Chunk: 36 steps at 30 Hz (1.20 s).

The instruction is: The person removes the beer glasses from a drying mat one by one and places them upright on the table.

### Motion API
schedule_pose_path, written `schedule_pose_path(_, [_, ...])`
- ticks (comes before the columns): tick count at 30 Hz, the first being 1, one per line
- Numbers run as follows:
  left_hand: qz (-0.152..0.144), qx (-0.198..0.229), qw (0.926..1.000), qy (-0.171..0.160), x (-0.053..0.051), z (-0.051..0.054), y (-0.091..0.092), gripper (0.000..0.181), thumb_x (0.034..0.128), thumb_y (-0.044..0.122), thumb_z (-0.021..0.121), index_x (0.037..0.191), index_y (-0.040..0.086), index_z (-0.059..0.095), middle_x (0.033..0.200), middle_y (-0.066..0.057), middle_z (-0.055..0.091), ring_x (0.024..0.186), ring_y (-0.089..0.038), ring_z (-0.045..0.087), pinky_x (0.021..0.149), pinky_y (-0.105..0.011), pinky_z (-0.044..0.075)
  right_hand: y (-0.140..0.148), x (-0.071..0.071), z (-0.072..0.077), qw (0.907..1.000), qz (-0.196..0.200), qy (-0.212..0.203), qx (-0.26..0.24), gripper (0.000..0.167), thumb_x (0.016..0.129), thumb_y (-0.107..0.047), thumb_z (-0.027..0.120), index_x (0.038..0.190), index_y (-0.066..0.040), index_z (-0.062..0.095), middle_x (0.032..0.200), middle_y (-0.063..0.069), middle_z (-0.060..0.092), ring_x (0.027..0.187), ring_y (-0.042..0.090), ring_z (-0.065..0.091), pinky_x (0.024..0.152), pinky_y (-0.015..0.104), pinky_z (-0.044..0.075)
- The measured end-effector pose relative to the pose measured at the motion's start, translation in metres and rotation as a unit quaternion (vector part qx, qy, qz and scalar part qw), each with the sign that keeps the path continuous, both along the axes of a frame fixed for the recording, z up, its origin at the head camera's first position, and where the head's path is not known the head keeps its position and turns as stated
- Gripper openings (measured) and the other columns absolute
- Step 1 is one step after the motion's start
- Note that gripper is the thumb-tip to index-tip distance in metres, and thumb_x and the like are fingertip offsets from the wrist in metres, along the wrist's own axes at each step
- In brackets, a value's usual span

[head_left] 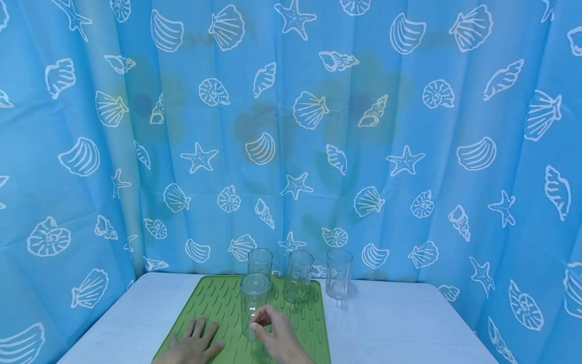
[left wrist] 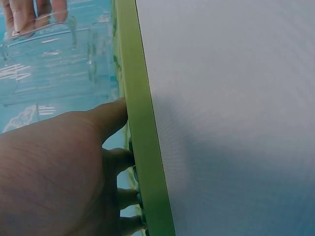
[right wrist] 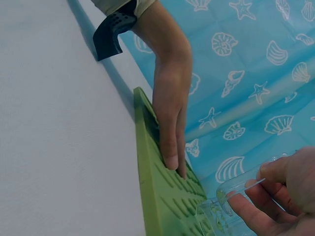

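Observation:
A clear glass mug (head_left: 254, 298) stands on the green ridged mat (head_left: 223, 298). My right hand (head_left: 277, 336) is at its near right side, and in the right wrist view the thumb and curled fingers (right wrist: 273, 169) hold its handle. My left hand (head_left: 193, 346) lies with spread fingers on the mat, left of the mug; the left wrist view shows its fingertips touching the mat's surface near the edge (left wrist: 140, 123). Behind the held mug stand two more clear glass mugs, one at the back (head_left: 260, 260) and one to its right (head_left: 298, 275), both on the mat.
Another clear glass mug (head_left: 338, 273) stands on the white table (head_left: 382, 323), just right of the mat. A blue curtain (head_left: 282, 151) with white shell and starfish prints hangs behind the table and along both sides.

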<state>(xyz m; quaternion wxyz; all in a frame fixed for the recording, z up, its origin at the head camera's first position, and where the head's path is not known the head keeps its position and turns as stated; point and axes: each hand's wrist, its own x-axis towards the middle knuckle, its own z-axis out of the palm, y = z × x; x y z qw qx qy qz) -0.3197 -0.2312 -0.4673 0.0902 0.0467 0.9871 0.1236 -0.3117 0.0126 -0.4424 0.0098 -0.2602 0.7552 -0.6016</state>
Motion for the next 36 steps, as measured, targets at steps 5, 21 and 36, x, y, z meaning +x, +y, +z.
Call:
schedule_pose_path(5, [0.001,-0.002,1.0000,0.001,0.000,0.000,0.000,0.079,0.0920,0.066,0.047,0.147,0.010,0.045,0.153,-0.025,0.035,0.141,-0.054,0.026,0.103,-0.087,0.017,0.002,0.001,0.004,0.9996,0.002,0.027,-0.006,0.009,0.096,-0.015,0.063,0.100,-0.008,0.060,0.094,0.005,0.067,0.080,0.004,0.062,0.068,0.022,0.061])
schedule_pose_path(21, [-0.010,0.001,1.0000,-0.001,-0.004,-0.005,-0.003,0.074,0.0937,0.063,0.048,0.147,0.011,0.044,0.154,-0.025,0.034,0.142,-0.054,0.025,0.102,-0.087,0.020,0.018,0.011,0.030,0.9971,-0.002,0.071,-0.027,0.012,0.095,-0.014,0.064,0.102,-0.005,0.061,0.096,0.013,0.067,0.083,0.005,0.062,0.070,0.017,0.063])
schedule_pose_path(36, [-0.011,0.006,0.9999,-0.005,0.000,0.002,-0.001,0.077,0.0928,0.064,0.047,0.147,0.010,0.044,0.153,-0.026,0.034,0.142,-0.054,0.025,0.105,-0.086,0.017,0.044,0.008,0.048,0.9945,-0.005,0.103,-0.019,0.015,0.096,-0.015,0.062,0.106,-0.004,0.060,0.101,0.015,0.066,0.088,0.015,0.065,0.077,0.027,0.065])
